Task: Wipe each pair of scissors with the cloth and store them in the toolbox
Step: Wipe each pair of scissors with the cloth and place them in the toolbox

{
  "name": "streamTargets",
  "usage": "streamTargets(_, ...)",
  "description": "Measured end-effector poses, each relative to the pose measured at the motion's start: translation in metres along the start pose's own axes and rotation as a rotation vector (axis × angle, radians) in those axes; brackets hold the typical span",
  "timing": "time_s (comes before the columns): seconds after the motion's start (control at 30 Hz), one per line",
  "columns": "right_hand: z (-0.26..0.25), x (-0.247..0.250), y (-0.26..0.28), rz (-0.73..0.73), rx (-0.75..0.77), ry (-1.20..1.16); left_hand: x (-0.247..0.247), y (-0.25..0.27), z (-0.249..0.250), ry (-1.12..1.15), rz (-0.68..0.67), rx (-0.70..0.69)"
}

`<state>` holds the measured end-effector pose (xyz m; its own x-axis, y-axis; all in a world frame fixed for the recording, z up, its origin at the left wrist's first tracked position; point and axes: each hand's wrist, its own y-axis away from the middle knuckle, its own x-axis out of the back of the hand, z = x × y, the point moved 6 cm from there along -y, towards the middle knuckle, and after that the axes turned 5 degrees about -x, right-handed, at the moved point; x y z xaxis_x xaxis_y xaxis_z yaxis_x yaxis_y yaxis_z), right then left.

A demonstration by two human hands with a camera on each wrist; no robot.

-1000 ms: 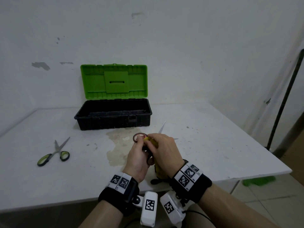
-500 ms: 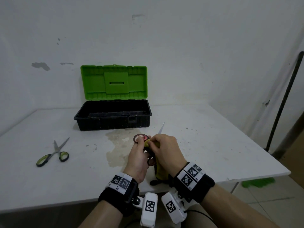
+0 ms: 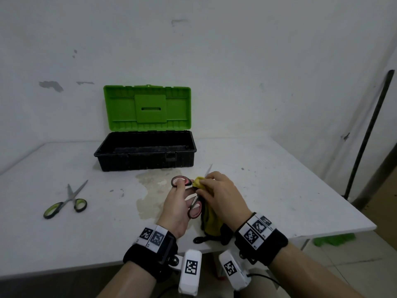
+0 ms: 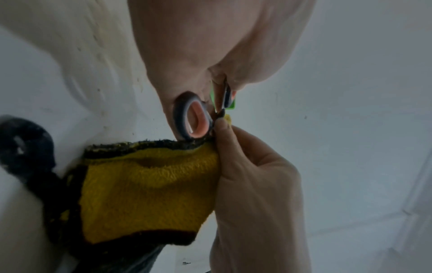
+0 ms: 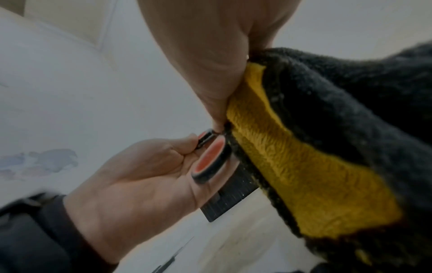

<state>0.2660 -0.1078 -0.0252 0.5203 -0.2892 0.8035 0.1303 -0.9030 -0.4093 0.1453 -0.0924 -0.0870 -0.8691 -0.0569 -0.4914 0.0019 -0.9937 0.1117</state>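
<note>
My left hand [image 3: 179, 198] grips the red-and-black handles of a pair of scissors [image 3: 194, 208], held just above the table's near middle. Those handle rings [image 4: 191, 120] [image 5: 210, 162] show in both wrist views. My right hand [image 3: 217, 190] pinches a yellow cloth with black edging [image 3: 211, 220] around the blades near the pivot; only a blade tip [image 3: 208, 169] sticks out past the fingers. The cloth [image 4: 145, 194] [image 5: 304, 166] hangs down to the table. A second pair of scissors with green handles [image 3: 66, 201] lies open at the left. The toolbox [image 3: 146, 151] stands open behind, its green lid [image 3: 147, 107] upright.
The white table [image 3: 279, 190] carries a dried stain [image 3: 154, 190] in front of the toolbox. Its right edge drops to the floor, where a green object [image 3: 333, 238] lies. A dark pole [image 3: 369, 134] leans at the far right.
My right hand with the cloth has slid a little along the blades toward the handles, while my left hand kept hold of the scissors. The green scissors and toolbox stayed put.
</note>
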Motion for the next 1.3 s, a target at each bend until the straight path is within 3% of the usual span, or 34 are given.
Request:
streamTargets(0.43,0.002,0.000,-0.003,0.056,0.060,-0.038,-0.002,0.004,-0.002,-0.076,-0.015,0.001)
streamTargets(0.6,-0.011,-0.007,0.011,-0.148,0.292,0.045,0.001,0.004,0.001,-0.080,0.009,-0.003)
streamTargets(0.8,-0.010,0.001,0.004,-0.098,0.287,0.134,-0.004,0.006,0.001,-0.104,-0.029,0.020)
streamTargets(0.93,-0.023,-0.012,0.017,-0.219,0.452,0.189,-0.007,0.008,-0.001,-0.110,-0.036,0.043)
streamTargets(1.07,-0.024,-0.012,0.014,-0.299,0.511,0.218,-0.007,0.011,-0.004,-0.097,-0.052,0.071)
streamTargets(1.13,-0.019,-0.007,0.011,-0.271,0.500,0.243,-0.006,0.011,-0.003,-0.090,-0.063,0.074)
streamTargets(1.3,0.001,0.009,-0.001,-0.034,0.292,0.136,-0.001,0.010,-0.001,-0.003,-0.062,0.090)
